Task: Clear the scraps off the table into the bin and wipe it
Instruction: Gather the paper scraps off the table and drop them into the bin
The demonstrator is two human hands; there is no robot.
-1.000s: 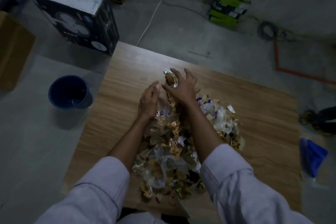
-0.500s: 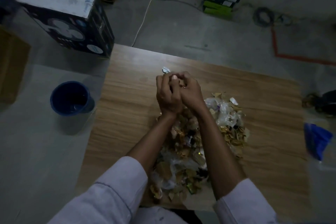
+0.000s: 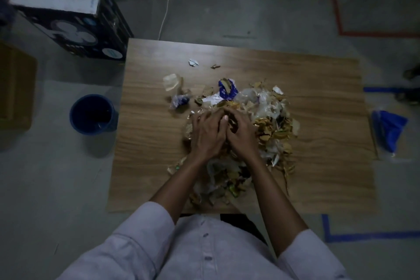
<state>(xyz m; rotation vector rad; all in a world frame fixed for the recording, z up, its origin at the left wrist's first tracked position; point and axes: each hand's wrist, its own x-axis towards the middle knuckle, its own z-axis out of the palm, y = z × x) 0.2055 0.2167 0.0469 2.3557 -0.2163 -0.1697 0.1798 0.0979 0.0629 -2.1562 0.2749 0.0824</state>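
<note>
Since half a second ago both hands have dropped from a raised clasp onto the scraps (image 3: 270, 118), and loose pieces now lie past the fingertips. We note the heap's long axis runs from under the wrists out beyond the fingers. Left hand (image 3: 208, 135) and right hand (image 3: 243, 135) touch side by side, fingers curled into the heap; whether they pinch anything we cannot tell. Bin (image 3: 93, 114) stands on the floor, well left of the left hand, off the table (image 3: 322, 100).
</note>
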